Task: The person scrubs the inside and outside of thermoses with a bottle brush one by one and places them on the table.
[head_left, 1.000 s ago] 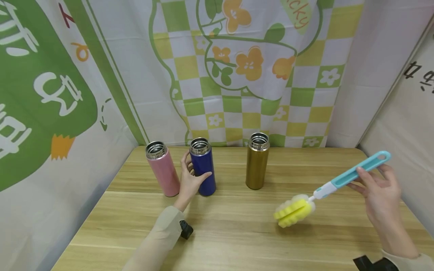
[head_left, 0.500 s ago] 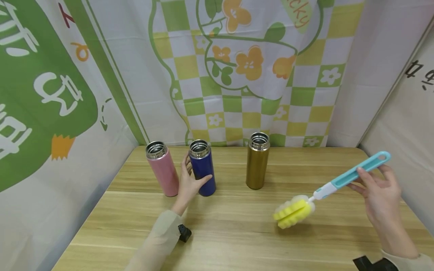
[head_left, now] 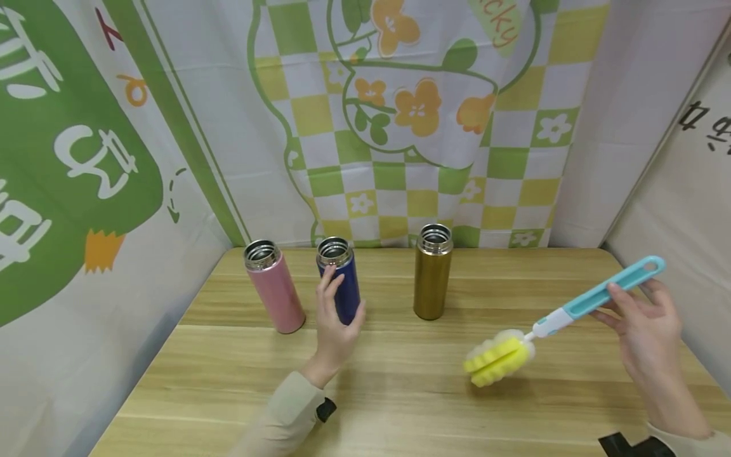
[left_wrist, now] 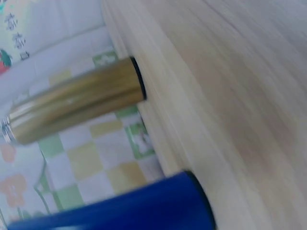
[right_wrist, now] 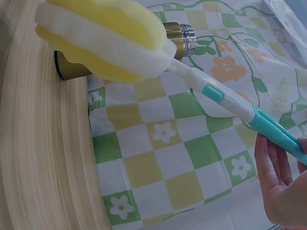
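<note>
My left hand (head_left: 337, 333) is in front of the dark blue bottle (head_left: 348, 289), its fingers loosely extended over the near side. Whether a fingertip touches the bottle I cannot tell; the left wrist view shows the blue bottle (left_wrist: 144, 206) without the hand. My right hand (head_left: 651, 336) holds a bottle brush (head_left: 599, 295) by its turquoise handle, between thumb and fingers. Its yellow-and-white sponge head (head_left: 499, 360) points down to the left, above the table. Close up, the right wrist view has the sponge head (right_wrist: 103, 40) in front of a gold bottle.
Left of the blue bottle stands an uncapped pink bottle (head_left: 276, 292). The uncapped gold bottle (head_left: 432, 285) stands upright to its right. All three are near the back of the wooden table (head_left: 400, 406). A printed cloth (head_left: 400, 178) hangs behind, with side cloths left and right.
My left hand has let go of the blue bottle's side and moved right and toward me, in front of it. The brush in my right hand has barely moved.
</note>
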Tool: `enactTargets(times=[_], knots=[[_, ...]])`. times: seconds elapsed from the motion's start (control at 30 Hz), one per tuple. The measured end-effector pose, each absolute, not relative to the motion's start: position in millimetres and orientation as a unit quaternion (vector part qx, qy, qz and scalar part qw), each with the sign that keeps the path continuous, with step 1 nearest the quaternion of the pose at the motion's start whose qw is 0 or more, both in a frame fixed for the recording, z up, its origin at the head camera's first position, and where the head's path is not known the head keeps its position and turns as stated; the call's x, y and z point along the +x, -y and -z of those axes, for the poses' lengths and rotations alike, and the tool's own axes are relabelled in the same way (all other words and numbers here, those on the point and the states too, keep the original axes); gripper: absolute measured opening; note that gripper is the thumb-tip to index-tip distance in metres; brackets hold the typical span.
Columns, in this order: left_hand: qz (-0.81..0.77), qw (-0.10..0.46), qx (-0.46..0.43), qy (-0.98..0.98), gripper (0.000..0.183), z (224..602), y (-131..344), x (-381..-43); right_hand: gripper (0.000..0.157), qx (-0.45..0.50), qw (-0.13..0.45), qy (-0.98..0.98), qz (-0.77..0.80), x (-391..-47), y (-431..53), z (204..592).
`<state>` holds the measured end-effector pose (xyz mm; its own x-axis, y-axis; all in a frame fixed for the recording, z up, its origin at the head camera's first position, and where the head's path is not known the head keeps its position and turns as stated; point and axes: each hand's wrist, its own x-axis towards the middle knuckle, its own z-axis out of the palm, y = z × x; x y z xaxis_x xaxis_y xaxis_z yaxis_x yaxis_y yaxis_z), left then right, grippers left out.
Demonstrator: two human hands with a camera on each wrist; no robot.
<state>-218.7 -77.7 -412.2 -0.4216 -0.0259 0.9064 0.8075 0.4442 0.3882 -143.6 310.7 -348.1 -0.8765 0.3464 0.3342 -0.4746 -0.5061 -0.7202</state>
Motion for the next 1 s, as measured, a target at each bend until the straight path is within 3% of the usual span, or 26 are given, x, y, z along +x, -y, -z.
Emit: enactTargets(times=[0.13,0.33,0.7,1.0], knots=[[0.431,0.439,-0.333,0.715,0.05,410.7,63.1,-220.0,0.032,0.075,0.237,0.432,-0.867,-143.5,-311.1,347.8],[0.416,0.377,-0.34,0.754,0.055,413.1,42.6,-228.4,0.031,0.082,0.236,0.436,-0.864,-143.4,-311.3,347.1],[0.473,0.192,-0.262,0.819,0.063,420.7,13.7,-252.9,0.032,0.075,0.232,0.435,-0.867,-142.8,-313.6,345.4],[0.56,0.104,-0.212,0.794,0.073,419.7,-1.0,-270.8,0.03,0.076,0.234,0.44,-0.863,-142.7,-314.6,345.2]])
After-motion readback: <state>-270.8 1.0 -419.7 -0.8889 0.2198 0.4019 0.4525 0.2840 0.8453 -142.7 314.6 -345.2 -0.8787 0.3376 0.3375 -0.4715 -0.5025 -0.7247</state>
